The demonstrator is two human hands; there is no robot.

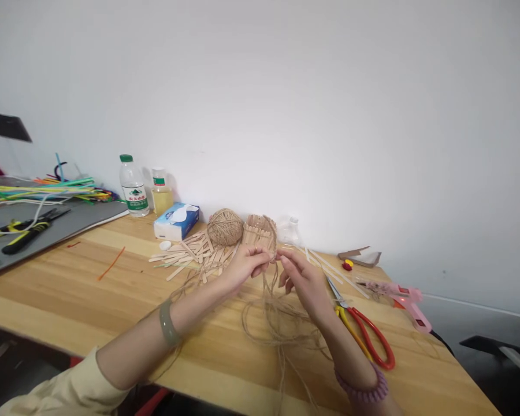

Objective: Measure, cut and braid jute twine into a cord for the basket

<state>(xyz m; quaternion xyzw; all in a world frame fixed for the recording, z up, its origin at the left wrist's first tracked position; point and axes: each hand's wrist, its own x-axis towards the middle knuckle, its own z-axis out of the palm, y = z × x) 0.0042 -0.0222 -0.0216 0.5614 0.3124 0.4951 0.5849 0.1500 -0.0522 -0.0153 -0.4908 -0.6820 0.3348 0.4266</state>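
My left hand and my right hand meet near the middle of the table, fingertips pinched on jute twine. Loose strands of it hang down and coil over the wood below. Just behind my left hand stands a small basket-like piece made of craft sticks, with twine along its side. Whether my left fingers also touch that piece I cannot tell. A ball of jute twine sits to its left, on a scattered pile of craft sticks.
Red-and-yellow-handled scissors and a pink glue gun lie to the right. A tissue box, a water bottle and a jar of yellowish liquid stand back left. Pliers and pipe cleaners lie on a grey mat.
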